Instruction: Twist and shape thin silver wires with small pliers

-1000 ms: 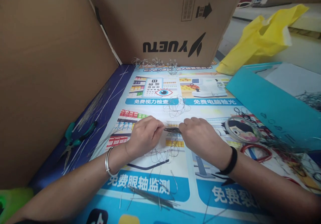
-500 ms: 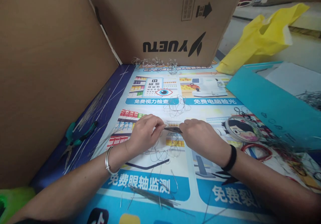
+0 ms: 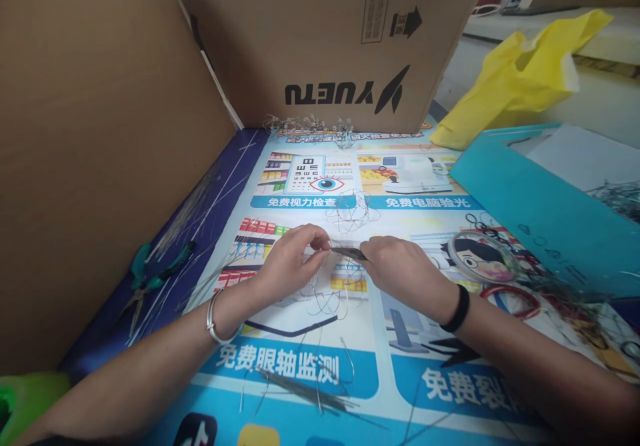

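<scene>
My left hand [image 3: 293, 264] is closed in a pinch on thin silver wire [image 3: 320, 299] that loops down below it onto the printed poster [image 3: 310, 366]. My right hand [image 3: 400, 269] is wrapped round small dark pliers [image 3: 349, 253], whose tips point left and meet my left fingertips. Both hands hover just above the poster at mid table. A silver bangle sits on my left wrist, a black band on my right.
A tangle of bent wire [image 3: 353, 211] lies beyond the hands. Green-handled pliers [image 3: 150, 276] and straight wire lengths lie at left by a cardboard wall [image 3: 90, 133]. A large box [image 3: 325, 39] stands behind. A wire bundle [image 3: 305, 393] lies near; a round badge [image 3: 483, 258], a teal sheet [image 3: 540, 213] and a yellow bag [image 3: 525, 66] are at right.
Both hands have lifted slightly and shifted away from me, keeping the pliers tips and wire together. The wire loops below have moved a little.
</scene>
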`<action>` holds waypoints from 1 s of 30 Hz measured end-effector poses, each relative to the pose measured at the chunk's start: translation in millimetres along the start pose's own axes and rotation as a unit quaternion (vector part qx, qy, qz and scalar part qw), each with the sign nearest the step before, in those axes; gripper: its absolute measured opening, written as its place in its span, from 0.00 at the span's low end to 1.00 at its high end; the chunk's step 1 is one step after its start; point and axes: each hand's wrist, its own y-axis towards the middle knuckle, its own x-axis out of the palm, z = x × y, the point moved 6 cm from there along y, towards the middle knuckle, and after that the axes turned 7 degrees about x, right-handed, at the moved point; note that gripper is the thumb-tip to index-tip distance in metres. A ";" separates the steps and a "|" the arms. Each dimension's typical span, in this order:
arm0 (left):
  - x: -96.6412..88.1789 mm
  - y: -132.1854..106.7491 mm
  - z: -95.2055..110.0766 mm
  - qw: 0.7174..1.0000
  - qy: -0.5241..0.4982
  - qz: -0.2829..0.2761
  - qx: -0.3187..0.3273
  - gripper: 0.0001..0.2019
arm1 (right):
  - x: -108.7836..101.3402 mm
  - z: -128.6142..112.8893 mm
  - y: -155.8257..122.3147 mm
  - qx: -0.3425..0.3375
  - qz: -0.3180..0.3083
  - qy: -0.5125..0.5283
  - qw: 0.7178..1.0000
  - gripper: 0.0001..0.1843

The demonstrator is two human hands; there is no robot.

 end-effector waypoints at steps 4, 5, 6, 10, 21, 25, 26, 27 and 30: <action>0.7 0.2 -1.2 1.000 -0.020 0.004 -0.012 0.04 | -1.3 -1.2 -1.2 -0.003 0.010 0.005 1.000 0.11; 0.4 0.2 -0.7 1.000 -0.024 0.006 -0.011 0.05 | -1.5 -1.6 -1.6 -0.003 0.013 0.006 1.000 0.11; 0.1 0.1 -0.1 1.000 -0.028 0.009 -0.011 0.05 | -1.7 -1.9 -2.0 -0.003 0.014 0.008 1.000 0.11; -1.5 -0.6 2.0 0.999 -0.026 0.017 -0.005 0.06 | -0.9 -2.5 -1.6 0.001 0.012 0.017 1.000 0.12; -0.5 -3.1 6.7 0.995 0.055 0.021 0.076 0.13 | -1.1 -2.3 -1.2 -0.003 0.010 0.008 1.000 0.11; -2.4 -1.8 8.7 0.993 0.067 0.023 0.092 0.09 | -1.9 -2.8 -1.2 -0.009 0.012 0.002 1.000 0.10; -2.9 -1.6 8.9 0.993 0.072 0.023 0.095 0.07 | -2.2 -3.2 -1.3 -0.012 0.014 0.001 1.000 0.10; -3.1 -1.6 9.1 0.992 0.077 0.024 0.098 0.05 | -2.5 -3.7 -1.5 -0.014 0.017 0.000 1.000 0.10; -4.0 -2.9 9.9 0.989 0.091 0.033 0.112 0.05 | -3.1 -5.5 -2.7 -0.022 0.033 -0.003 0.999 0.09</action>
